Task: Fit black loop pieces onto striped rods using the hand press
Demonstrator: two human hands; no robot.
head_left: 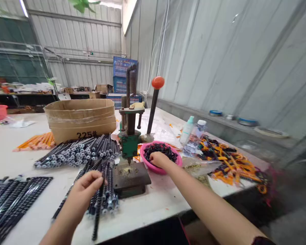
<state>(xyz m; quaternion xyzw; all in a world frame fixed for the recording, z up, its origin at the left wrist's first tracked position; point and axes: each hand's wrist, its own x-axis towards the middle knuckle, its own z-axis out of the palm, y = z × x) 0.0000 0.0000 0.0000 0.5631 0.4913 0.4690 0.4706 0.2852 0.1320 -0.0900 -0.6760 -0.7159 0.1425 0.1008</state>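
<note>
My left hand (85,189) pinches one black patterned pencil (98,211) out of a bunch of like pencils (105,190) lying on the white table (148,207). My right hand (159,159) reaches into a pink bowl (153,166) of small black parts (165,149), its fingers curled down among them. What they hold, if anything, is hidden. Between the hands stands a small green hand press (129,143) on a dark metal base (131,177), with a black lever topped by an orange-red knob (157,82).
More black pencils lie in piles at centre (76,153) and far left (12,200). Orange pencils (35,141) lie beside a cardboard box marked 225# (80,119). Two bottles (193,132) and a heap of orange and black parts (232,165) sit right. Blue crates (121,76) stand behind.
</note>
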